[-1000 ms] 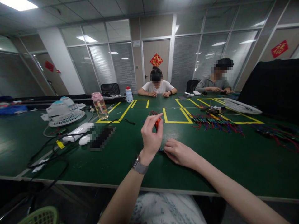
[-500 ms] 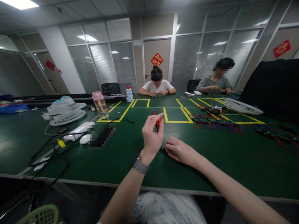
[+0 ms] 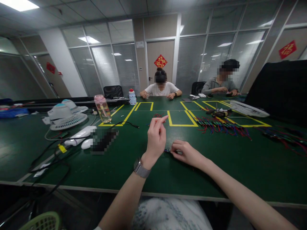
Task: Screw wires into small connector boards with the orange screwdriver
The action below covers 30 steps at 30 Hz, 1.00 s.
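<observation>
My left hand is raised over the table, wrist upright, with the thumb pressed to curled fingers and the index finger pointing up and right. Whatever it grips is hidden behind the fingers. Just to the right, low over the green tabletop, my right hand pinches a small, dark circuit board with thin wires. One end of the board sticks out toward my left wrist. Beyond my left hand lies a small bunch of red wires, partly covered by the fingers.
Several wired boards lie in a row at the right, near hand tools and a white keyboard. A bottle, white fans, a mouse and cables stand left. Two people sit across the green table.
My left hand has turned, hiding the orange object that showed between its thumb and fingers. My right hand's fingers have shifted slightly, showing more of the board. The person opposite has spread their hands.
</observation>
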Tool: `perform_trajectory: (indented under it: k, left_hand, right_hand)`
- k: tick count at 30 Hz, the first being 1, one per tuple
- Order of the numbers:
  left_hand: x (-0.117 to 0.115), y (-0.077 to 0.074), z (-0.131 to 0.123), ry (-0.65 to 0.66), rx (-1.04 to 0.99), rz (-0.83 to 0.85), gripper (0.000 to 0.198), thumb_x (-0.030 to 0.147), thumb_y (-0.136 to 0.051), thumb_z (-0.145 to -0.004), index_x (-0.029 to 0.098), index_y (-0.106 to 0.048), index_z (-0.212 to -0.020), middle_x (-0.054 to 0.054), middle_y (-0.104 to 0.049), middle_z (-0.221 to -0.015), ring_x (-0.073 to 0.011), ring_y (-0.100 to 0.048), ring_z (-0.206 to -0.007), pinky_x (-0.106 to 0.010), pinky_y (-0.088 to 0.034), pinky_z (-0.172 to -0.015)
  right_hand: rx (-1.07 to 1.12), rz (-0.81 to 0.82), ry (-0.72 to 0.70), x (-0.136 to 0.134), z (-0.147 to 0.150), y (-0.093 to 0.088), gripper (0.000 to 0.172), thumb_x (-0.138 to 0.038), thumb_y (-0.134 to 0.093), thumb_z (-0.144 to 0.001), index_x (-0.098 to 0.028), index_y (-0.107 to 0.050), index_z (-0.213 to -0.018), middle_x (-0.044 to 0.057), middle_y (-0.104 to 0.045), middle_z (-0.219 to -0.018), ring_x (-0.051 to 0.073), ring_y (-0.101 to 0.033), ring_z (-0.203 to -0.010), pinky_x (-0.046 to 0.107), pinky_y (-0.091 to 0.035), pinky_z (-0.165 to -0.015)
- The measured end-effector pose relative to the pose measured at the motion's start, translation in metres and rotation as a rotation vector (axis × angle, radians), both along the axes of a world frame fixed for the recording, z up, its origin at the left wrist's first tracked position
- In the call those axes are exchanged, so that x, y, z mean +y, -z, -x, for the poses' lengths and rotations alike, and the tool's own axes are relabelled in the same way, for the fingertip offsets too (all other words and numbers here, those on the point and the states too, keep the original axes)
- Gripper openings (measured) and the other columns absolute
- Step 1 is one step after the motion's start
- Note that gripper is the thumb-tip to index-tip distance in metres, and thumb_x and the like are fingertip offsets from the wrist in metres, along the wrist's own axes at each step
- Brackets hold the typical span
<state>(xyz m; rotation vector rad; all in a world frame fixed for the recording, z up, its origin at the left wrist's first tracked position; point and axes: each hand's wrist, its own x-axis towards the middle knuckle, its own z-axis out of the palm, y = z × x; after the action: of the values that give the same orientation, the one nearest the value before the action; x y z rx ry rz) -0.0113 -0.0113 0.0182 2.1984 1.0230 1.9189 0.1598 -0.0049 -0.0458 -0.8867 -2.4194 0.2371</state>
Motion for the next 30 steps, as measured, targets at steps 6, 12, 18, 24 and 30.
perform_trajectory:
  k: [6,12,18,24,30]
  left_hand:
    - [0.014,0.011,0.028,0.225,0.445,0.324,0.014,0.025,-0.063,-0.081,0.018,-0.069,-0.091,-0.003,-0.068,-0.090,-0.0161,-0.062,-0.084,-0.027,-0.047,-0.081]
    - [0.029,0.046,0.042,0.209,0.823,0.484,0.029,0.032,-0.070,-0.076,0.022,-0.069,-0.103,-0.003,-0.065,-0.101,-0.0189,-0.062,-0.092,-0.028,-0.047,-0.084]
    - [0.027,0.051,0.034,0.194,0.918,0.473,0.023,0.024,-0.062,-0.082,0.024,-0.068,-0.105,-0.002,-0.066,-0.099,-0.0170,-0.062,-0.090,-0.024,-0.046,-0.080]
    - [0.024,0.052,0.033,0.183,0.960,0.441,0.018,0.025,-0.059,-0.084,0.024,-0.068,-0.099,-0.001,-0.064,-0.098,-0.0163,-0.062,-0.088,-0.024,-0.046,-0.079]
    - [0.022,0.051,0.035,0.162,0.988,0.429,0.019,0.028,-0.057,-0.086,0.024,-0.067,-0.102,-0.002,-0.060,-0.102,-0.0159,-0.061,-0.088,-0.024,-0.046,-0.079]
  right_hand:
    - [0.040,0.076,0.029,0.005,-0.001,0.002,0.010,-0.008,-0.058,-0.079,-0.016,-0.060,-0.073,0.002,-0.059,-0.076,0.014,-0.055,-0.069,0.023,-0.042,-0.066]
    - [0.032,0.045,0.027,0.004,0.000,0.002,0.011,-0.008,-0.059,-0.078,-0.016,-0.060,-0.072,0.002,-0.058,-0.075,0.014,-0.054,-0.070,0.024,-0.041,-0.066]
    - [0.006,0.005,0.002,0.005,-0.002,0.004,0.011,-0.008,-0.057,-0.081,-0.017,-0.060,-0.075,0.003,-0.057,-0.077,0.015,-0.054,-0.075,0.024,-0.043,-0.069]
    - [-0.015,-0.002,-0.007,0.004,-0.003,0.005,0.012,-0.008,-0.056,-0.082,-0.017,-0.060,-0.077,0.004,-0.058,-0.080,0.015,-0.055,-0.077,0.025,-0.044,-0.070]
    - [-0.044,-0.018,-0.037,0.004,-0.003,0.004,0.012,-0.009,-0.054,-0.085,-0.017,-0.061,-0.079,0.005,-0.060,-0.082,0.016,-0.056,-0.080,0.026,-0.044,-0.073]
